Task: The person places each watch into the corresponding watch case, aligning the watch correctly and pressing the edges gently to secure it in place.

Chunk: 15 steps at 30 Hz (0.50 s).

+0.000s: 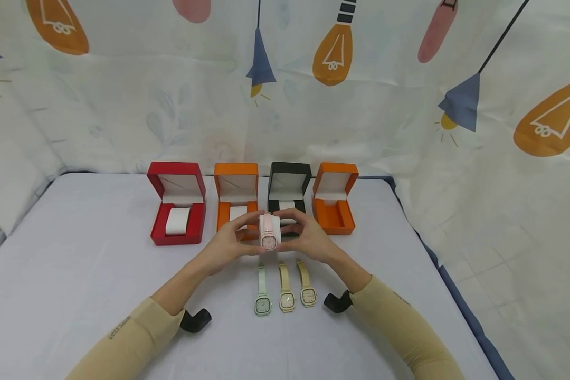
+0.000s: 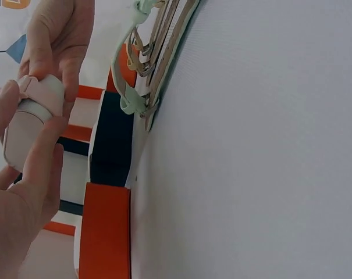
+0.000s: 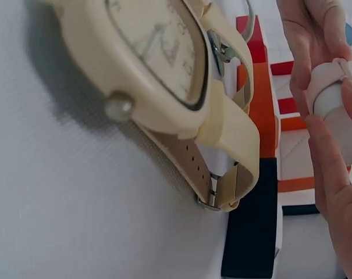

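At frame centre, the left hand (image 1: 228, 244) and right hand (image 1: 309, 240) both pinch a pink watch (image 1: 269, 232) wrapped round a white cushion, held above the table (image 1: 76, 295). Behind, left to right: a red box (image 1: 177, 203), orange box (image 1: 236, 198) and black box (image 1: 288, 195) keep their cushions; the far-right orange box (image 1: 334, 203) sits empty. Three watches (image 1: 285, 290) at lower centre appear unboxed.

Four boxes: one red (image 1: 177, 203), two orange (image 1: 236, 198) (image 1: 334, 198), one black (image 1: 289, 190). A pink watch (image 1: 269, 232) wraps a white pillow; lying watches are mint (image 1: 262, 293), cream (image 1: 286, 289), beige (image 1: 306, 285). The backdrop (image 1: 361, 105) shows orange bulbs.
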### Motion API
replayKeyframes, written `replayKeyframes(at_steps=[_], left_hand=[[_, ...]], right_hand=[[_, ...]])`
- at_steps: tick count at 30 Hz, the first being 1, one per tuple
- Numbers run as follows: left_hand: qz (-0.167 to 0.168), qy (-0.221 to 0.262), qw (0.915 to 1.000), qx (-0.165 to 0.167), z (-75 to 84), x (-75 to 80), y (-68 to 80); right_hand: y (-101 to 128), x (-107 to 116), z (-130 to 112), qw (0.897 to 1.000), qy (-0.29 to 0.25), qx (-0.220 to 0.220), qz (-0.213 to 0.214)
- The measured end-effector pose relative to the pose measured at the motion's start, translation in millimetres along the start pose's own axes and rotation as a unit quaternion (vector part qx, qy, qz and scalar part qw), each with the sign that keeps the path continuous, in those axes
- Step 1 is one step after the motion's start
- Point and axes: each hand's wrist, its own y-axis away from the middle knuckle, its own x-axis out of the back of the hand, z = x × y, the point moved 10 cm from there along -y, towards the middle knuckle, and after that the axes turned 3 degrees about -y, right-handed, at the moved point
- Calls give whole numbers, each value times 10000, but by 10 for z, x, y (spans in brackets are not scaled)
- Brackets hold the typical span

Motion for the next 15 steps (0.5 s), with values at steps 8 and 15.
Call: replayKeyframes(at_steps=[8, 15], left_hand=[[114, 88, 9999, -15, -5, 1, 14], [72, 107, 9999, -19, 16, -7, 27]], right_hand=[[-7, -20, 22, 9994, -245, -139, -218], [5, -37, 39, 9981, -399, -272, -373]])
